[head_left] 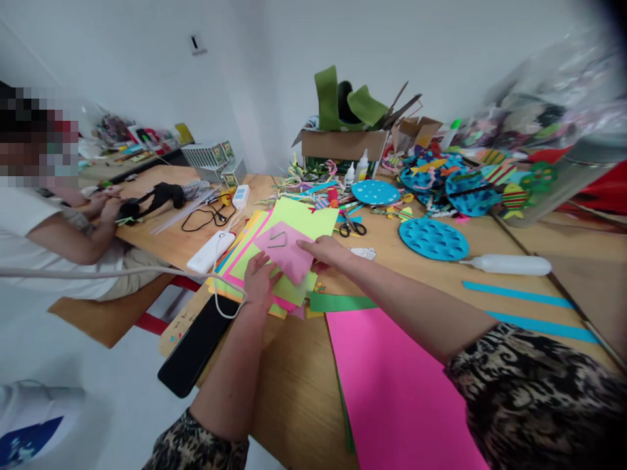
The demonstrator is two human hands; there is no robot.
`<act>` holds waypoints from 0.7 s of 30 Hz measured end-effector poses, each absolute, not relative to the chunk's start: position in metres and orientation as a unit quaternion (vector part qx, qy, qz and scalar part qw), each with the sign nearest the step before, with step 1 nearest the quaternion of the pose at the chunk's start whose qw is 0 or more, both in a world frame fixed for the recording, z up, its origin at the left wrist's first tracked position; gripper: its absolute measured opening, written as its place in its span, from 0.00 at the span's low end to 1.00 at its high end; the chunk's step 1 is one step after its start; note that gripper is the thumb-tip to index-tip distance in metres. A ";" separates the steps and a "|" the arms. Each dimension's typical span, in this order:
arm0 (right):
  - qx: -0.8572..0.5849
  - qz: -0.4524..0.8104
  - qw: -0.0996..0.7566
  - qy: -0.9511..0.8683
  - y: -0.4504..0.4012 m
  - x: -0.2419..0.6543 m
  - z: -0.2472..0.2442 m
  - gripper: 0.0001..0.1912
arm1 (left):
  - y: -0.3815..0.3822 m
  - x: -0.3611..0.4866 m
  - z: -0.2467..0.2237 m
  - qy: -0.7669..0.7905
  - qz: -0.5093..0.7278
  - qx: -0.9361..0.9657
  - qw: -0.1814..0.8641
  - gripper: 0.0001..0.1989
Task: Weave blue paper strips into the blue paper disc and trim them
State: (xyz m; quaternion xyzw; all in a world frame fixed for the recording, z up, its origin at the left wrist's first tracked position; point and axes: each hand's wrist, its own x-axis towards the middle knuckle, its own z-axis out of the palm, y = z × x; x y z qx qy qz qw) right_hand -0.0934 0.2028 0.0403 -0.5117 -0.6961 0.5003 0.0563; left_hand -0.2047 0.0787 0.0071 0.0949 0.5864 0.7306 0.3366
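Pink sheet (pixel 292 260), right hand (pixel 327 251) on it; centre of frame.
Right hand pinches the sheet's right edge between thumb and fingers; left hand (pixel 259 285), fingers parted wide, at its lower left edge, contact unclear; sheet above a paper stack (pixel 316 217), two thin bent lines on its face; scissors (pixel 351 226) right of centre; phone (pixel 196 349), lower left; magenta card (pixel 396 385), lower right; blue disc (pixel 432 239), right.

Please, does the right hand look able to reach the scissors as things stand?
Probably yes: the scissors lie just beyond the right hand, and nothing seems to block the way. But the hand holds the pale pink paper, so it would likely need to let go first.
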 end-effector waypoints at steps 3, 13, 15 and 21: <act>-0.515 0.504 0.045 -0.692 0.199 -0.101 0.038 0.17 | 0.079 -0.203 0.007 0.584 0.731 0.095 0.341 0.16; -0.520 0.572 0.055 -0.632 0.186 -0.112 0.020 0.09 | 0.080 -0.198 0.010 0.580 0.739 0.091 0.331 0.16; -0.516 0.591 0.066 -0.616 0.183 -0.115 0.018 0.09 | 0.080 -0.199 0.008 0.581 0.739 0.095 0.326 0.17; -0.498 0.638 0.122 -0.574 0.176 -0.117 0.017 0.10 | 0.082 -0.199 0.001 0.579 0.744 0.107 0.315 0.17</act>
